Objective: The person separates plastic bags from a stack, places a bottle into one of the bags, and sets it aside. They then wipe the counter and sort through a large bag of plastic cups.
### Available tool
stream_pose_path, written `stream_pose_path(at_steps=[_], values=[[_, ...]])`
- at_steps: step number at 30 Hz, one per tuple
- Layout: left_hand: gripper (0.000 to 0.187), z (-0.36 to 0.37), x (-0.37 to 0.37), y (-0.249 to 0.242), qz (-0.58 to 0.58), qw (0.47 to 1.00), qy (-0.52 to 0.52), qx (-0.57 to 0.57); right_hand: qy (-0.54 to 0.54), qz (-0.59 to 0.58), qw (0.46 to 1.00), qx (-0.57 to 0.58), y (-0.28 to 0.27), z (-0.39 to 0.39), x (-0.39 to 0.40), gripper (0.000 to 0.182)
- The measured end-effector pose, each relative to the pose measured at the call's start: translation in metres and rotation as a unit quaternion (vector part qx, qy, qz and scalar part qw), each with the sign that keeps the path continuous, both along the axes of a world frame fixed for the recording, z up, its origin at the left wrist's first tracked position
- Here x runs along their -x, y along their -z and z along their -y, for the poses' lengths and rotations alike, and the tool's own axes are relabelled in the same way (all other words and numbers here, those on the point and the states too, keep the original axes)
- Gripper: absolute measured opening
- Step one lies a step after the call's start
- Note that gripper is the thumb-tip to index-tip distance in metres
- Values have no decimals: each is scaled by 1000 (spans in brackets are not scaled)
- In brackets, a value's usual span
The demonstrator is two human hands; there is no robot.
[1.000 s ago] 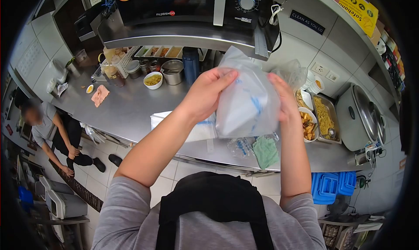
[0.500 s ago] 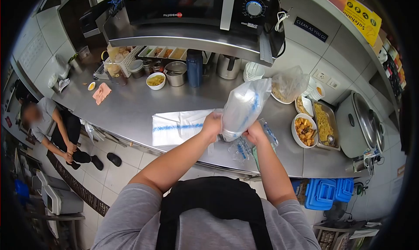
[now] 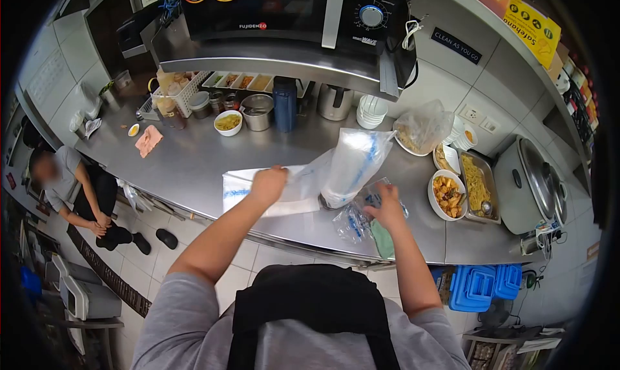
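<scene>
My left hand (image 3: 268, 186) is closed on the edge of a thin clear plastic bag (image 3: 307, 178), drawn out over a flat stack of white bags with blue print (image 3: 237, 188). Beside it, a tall item wrapped in plastic with blue marks (image 3: 355, 166) stands on the steel counter, untouched by my right hand. My right hand (image 3: 386, 205) is open, fingers apart, above crumpled clear plastic (image 3: 352, 223) and a green cloth (image 3: 382, 239).
Food fills a white bowl (image 3: 447, 195) and a steel tray (image 3: 478, 183) at right, near a large cooker (image 3: 526, 183). A blue tumbler (image 3: 285, 104) stands behind. A microwave (image 3: 258, 15) hangs over the counter. A person (image 3: 77, 189) sits at left.
My left hand has moved left, pulling clear plastic with it. My right hand has let go of the wrapped item and opened, slightly to the right. The wrapped item now stands lower on the counter.
</scene>
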State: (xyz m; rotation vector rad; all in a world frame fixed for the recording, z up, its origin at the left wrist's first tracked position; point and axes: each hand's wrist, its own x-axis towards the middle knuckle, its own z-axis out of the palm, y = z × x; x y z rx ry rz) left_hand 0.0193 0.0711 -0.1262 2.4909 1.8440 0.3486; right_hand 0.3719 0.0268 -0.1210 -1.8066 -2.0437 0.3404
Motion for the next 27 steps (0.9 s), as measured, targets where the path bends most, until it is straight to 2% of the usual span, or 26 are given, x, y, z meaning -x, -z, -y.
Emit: stream_pose_path(at_steps=[1,2,4,5,6,7,8,10,12,13,14,15,16,17,19,20,22,23,25,26,27], values=[[16,10,11,-15,-54,998,7,-38,39,-18,999,-31,-7,4,-7,62],[19,24,18,-45,-41,996,22,-70,78,-36,995,-59,-16,12,-9,53],[23,50,22,-91,-29,995,38,-93,127,-144,975,-116,-93,30,9,40],[29,59,20,-105,8,988,98,-122,128,-143,975,-113,-116,39,19,40],[34,67,17,-118,45,975,157,-152,71,-168,964,-193,-133,48,30,37],[34,77,13,-134,45,975,158,-150,13,-192,943,-270,-148,56,41,34],[37,87,7,-148,51,967,196,-155,16,-193,944,-268,-162,61,53,34],[41,101,-1,-170,57,957,235,-162,-157,-74,892,-417,-186,66,76,35],[37,110,-4,-185,178,930,282,-154,-196,-97,898,-381,-206,72,100,36],[37,114,-5,-190,176,931,281,-155,-236,-119,901,-343,-211,74,108,37],[35,119,-6,-194,225,926,278,-124,-238,-120,900,-344,-211,76,110,37],[34,122,-7,-196,274,917,274,-94,-264,-133,917,-268,-211,77,113,37],[34,123,-7,-197,274,918,272,-97,-288,-143,927,-191,-212,79,115,36],[32,125,-7,-198,275,916,279,-83,-291,-142,926,-192,-212,79,115,36],[31,126,-7,-196,278,915,283,-71,-273,-235,929,-82,-207,78,115,34],[29,124,-7,-194,288,906,299,-83,-277,-233,929,-80,-203,77,117,34],[28,125,-10,-192,298,897,312,-97,-274,-344,897,-53,-194,75,119,28],[30,127,-12,-191,325,899,288,-64,-276,-343,896,-53,-194,76,120,28],[32,129,-16,-192,352,898,263,-33,-241,-340,900,-127,-195,77,122,14],[34,130,-17,-194,395,887,237,29,-242,-339,900,-128,-195,78,122,14],[36,131,-19,-196,435,871,211,90,-226,-283,918,-160,-193,78,120,10]])
